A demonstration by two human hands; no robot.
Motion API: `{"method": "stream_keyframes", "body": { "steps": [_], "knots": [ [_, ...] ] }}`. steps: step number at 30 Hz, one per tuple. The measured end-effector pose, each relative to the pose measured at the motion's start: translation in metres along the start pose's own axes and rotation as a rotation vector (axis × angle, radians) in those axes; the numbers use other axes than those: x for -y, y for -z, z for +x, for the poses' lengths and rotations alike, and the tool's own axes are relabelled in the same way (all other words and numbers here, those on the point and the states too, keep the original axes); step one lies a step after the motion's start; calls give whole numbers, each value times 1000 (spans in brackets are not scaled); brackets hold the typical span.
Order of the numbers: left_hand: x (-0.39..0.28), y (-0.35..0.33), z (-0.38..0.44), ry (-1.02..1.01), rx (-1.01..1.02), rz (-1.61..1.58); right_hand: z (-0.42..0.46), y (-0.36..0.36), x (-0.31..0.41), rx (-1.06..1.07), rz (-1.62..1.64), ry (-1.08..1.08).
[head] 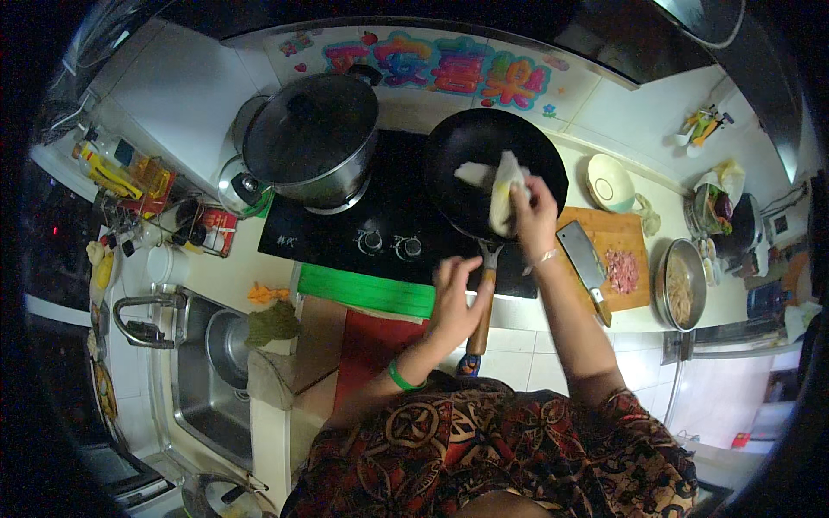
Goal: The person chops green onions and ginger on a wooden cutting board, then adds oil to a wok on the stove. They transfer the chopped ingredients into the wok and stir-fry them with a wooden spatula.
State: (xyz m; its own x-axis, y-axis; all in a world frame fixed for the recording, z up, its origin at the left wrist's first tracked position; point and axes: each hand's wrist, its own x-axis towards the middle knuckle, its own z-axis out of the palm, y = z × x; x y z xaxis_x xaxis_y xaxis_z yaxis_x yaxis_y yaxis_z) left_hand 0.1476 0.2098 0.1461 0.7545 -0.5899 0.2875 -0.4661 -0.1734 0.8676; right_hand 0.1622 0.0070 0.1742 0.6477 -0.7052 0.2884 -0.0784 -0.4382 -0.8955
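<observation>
My right hand (pixel 536 217) pinches a folded white wipe, likely a paper towel (pixel 502 201), over the black wok (pixel 453 139). A second white piece (pixel 474 173) shows against the wok's dark inside; whether it joins the first, I cannot tell. Beside the wok's wooden handle (pixel 480 324) is my left hand (pixel 453 311), its fingers apart and the thumb close to the handle. The wok sits on the right side of a black glass gas hob (pixel 324 236). A large lidded steel pot (pixel 317 175) occupies the left burner.
Right of the hob, a cutting board (pixel 631 239) carries a cleaver (pixel 583 256) and chopped meat (pixel 623 272). Beyond it are a steel bowl (pixel 699 278) of pale food and a cream bowl (pixel 609 178). A sink (pixel 214 427) with a basin lies left.
</observation>
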Motion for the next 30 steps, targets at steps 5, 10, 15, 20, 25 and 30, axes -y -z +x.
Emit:
{"method": "stream_keyframes", "body": {
  "steps": [5,10,15,20,25,30],
  "knots": [
    [33,-45,-42,464,427,-131,91,15,-84,232,-1235,247],
    [21,-39,-35,722,497,-619,86,-10,-192,746,-1473,301],
    [36,-21,-38,711,482,-517,45,-46,-68,994,-722,305],
    [28,-4,-33,773,506,-509,149,-55,-88,315,-915,115],
    [12,-1,-19,692,633,-464,192,-94,-142,-206,-554,-121],
    [45,-15,-38,685,561,-536,97,-159,-90,792,-644,320]
  ]
}}
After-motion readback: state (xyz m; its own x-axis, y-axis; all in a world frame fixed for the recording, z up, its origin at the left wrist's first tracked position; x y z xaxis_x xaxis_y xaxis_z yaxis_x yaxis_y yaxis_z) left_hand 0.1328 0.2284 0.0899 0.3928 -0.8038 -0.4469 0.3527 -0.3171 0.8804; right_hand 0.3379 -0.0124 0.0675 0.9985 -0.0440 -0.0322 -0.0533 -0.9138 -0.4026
